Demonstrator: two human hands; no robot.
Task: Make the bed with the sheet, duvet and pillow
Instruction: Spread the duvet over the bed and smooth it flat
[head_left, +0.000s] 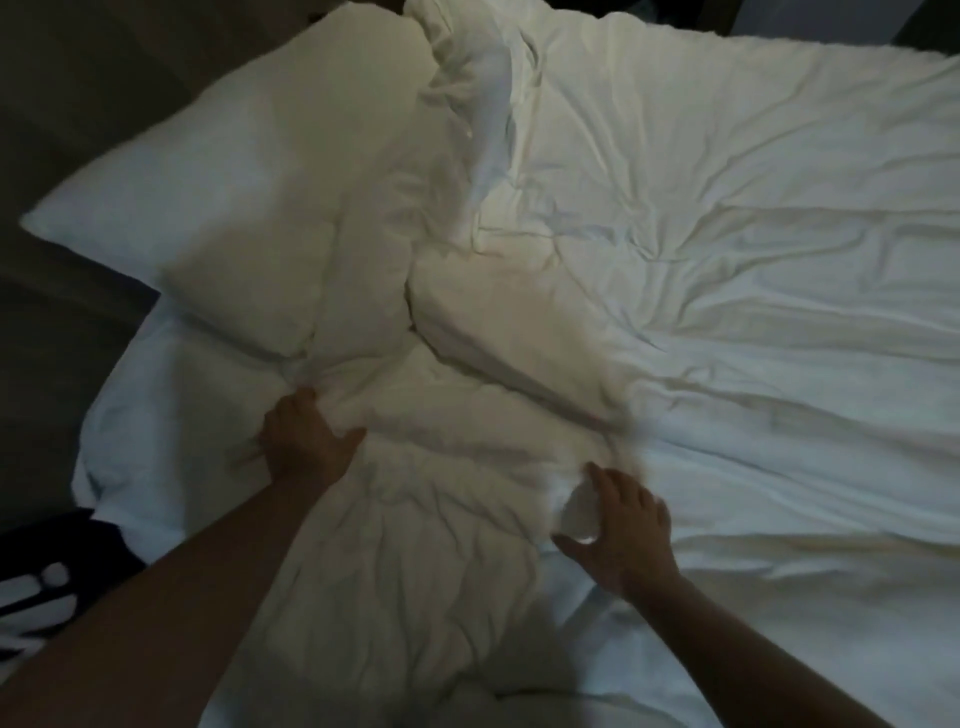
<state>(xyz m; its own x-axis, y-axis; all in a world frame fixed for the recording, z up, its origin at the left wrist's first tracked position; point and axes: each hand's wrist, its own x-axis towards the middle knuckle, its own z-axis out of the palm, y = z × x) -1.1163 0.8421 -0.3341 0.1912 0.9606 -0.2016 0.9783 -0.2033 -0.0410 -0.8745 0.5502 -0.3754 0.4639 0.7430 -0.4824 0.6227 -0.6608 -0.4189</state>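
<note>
A white pillow lies at the upper left of the bed, hanging over the edge. The crumpled white duvet spreads across the middle and right, with a bunched fold in front of me. My left hand grips a gathered bunch of duvet fabric just below the pillow's near corner. Further right, my right hand curls its fingers and thumb round a fold of the duvet edge. The white sheet shows under the pillow at the left side of the bed.
A dark floor and wall run along the left of the bed. A dark garment with white marks sits at the lower left. More rumpled white bedding piles up at the top centre.
</note>
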